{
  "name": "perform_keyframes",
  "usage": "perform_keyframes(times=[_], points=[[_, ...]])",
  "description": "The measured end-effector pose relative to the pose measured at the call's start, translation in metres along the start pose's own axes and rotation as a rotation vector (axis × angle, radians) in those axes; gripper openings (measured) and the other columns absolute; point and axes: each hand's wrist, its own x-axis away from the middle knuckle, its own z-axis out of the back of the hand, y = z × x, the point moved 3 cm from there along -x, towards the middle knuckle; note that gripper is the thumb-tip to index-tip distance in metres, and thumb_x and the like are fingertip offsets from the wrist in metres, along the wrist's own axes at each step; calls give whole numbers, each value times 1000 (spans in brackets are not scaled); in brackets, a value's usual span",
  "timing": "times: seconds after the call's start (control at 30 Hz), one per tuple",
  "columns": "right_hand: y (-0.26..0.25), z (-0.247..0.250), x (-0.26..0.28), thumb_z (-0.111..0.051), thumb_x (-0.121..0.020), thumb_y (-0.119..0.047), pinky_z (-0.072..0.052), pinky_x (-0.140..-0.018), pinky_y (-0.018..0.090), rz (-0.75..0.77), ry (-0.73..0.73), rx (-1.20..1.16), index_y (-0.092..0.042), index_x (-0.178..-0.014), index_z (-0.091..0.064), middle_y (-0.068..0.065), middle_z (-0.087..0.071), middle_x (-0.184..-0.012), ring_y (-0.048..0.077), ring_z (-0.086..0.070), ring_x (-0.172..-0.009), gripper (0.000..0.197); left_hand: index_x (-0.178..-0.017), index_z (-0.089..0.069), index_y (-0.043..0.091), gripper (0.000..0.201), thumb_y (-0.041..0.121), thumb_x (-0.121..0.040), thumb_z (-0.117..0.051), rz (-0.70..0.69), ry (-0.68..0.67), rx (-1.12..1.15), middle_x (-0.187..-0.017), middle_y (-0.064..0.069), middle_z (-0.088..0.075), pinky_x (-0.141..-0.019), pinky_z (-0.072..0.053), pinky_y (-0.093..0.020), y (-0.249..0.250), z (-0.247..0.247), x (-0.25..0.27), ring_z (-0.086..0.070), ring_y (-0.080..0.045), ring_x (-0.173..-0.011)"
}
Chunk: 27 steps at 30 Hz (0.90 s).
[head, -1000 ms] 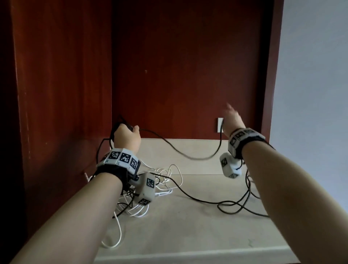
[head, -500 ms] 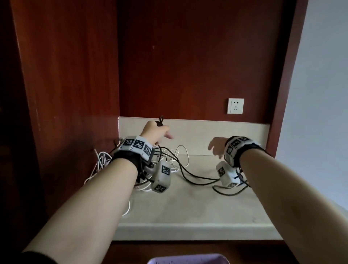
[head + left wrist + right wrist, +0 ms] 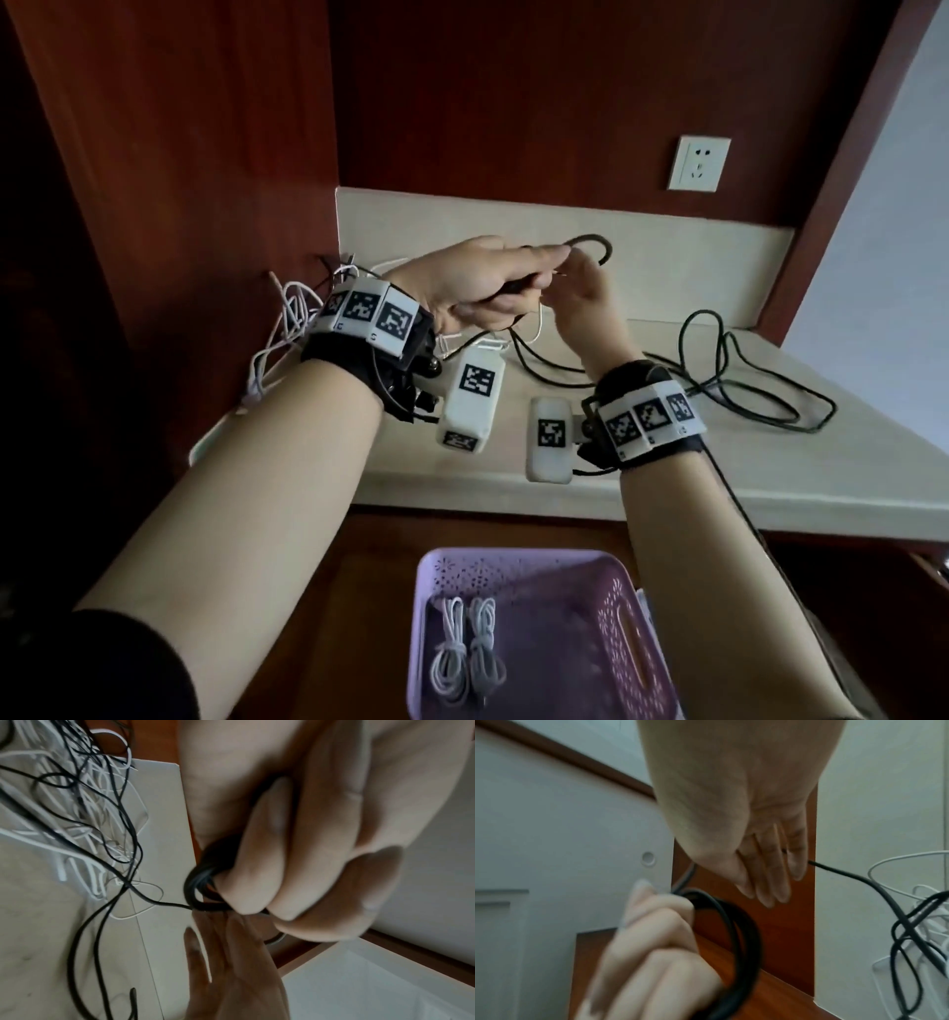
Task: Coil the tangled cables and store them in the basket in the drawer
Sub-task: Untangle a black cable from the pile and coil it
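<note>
Above counter (image 3: pixel 667 478) edge, left hand (image 3: pixel 477 288) grips black cable (image 3: pixel 739 390) coil, right hand (image 3: pixel 585 303) pinches its strand.

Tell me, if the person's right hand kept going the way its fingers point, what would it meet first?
Most likely the left hand, just ahead of the right hand and gripping the coiled black cable. Beyond that stands the dark red wooden side panel; depth is uncertain.

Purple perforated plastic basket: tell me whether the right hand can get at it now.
Probably yes. The purple perforated plastic basket lies open-topped below the right hand, nothing between them, but that hand pinches the thin black cable the left hand coils.
</note>
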Motion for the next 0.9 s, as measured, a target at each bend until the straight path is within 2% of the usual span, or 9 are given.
perform_keyframes(times=[0.07,0.13,0.37,0.5,0.6,0.63,0.73,0.83,0.9], points=[[1,3,12,-51,-93,-3,-47,-62,19,-116,43,46,-10,-87,-61,-3,-67,-75,5,-62,-63,14,-69,-39,13,38,32,-102,-36,-10,49,49,-42,4,-32,-29,-9,-16,-10,2,6,-14,-3,-25],[8,3,20,-49,-94,-5,-46,-58,19,-178,1,129,-7,-89,-63,0,-66,-73,3,-60,-54,15,-69,-38,14,38,32,-103,-36,-15,109,92,-42,5,-32,-31,-7,-18,-21,4,9,-13,-2,-26],[12,-4,37,-46,-91,-3,-47,-59,17,-68,-36,334,-6,-94,-66,3,-67,-74,14,-62,-62,20,-69,-38,15,38,33,-102,-38,92,158,89,-47,0,-29,-28,-13,-7,-52,2,16,-12,-3,-26],[12,5,38,-46,-86,-11,-52,-68,38,101,134,516,-6,-97,-64,4,-66,-82,22,-61,-70,21,-70,-37,13,38,33,-102,-39,152,146,13,-45,0,-31,-29,-14,-2,-58,-2,16,-14,-3,-25],[7,14,44,-51,-76,-1,-46,-74,21,286,283,572,0,-111,-51,9,-52,-107,16,-52,-86,35,-68,-38,14,41,37,-101,-39,150,82,17,-43,1,-33,-31,-10,-4,-64,2,15,-16,-2,-24],[7,14,45,-53,-72,2,-44,-83,21,324,264,613,0,-118,-48,13,-48,-117,18,-50,-98,46,-68,-39,14,42,40,-100,-40,150,51,8,-43,2,-33,-33,-7,-4,-66,3,15,-16,-2,-25],[15,9,47,-56,-76,0,-30,-107,42,285,102,818,-12,-139,-39,13,-29,-148,27,-33,-133,67,-69,-39,15,42,42,-101,-33,148,-40,-27,-44,2,-33,-38,-7,-5,-71,-1,18,-18,-3,-25],[25,7,46,-47,-91,-4,-16,-116,48,290,18,797,-16,-141,-39,8,-28,-153,26,-21,-143,52,-70,-40,14,44,42,-101,-27,129,-91,45,-44,2,-33,-36,-6,-6,-77,-12,24,-17,-4,-26],[25,9,45,-40,-97,-7,-18,-116,47,334,77,731,-11,-132,-52,9,-46,-142,23,-35,-138,37,-70,-44,12,47,45,-99,-25,114,-103,196,-42,2,-34,-33,-6,-7,-83,-17,28,-17,-3,-25]])
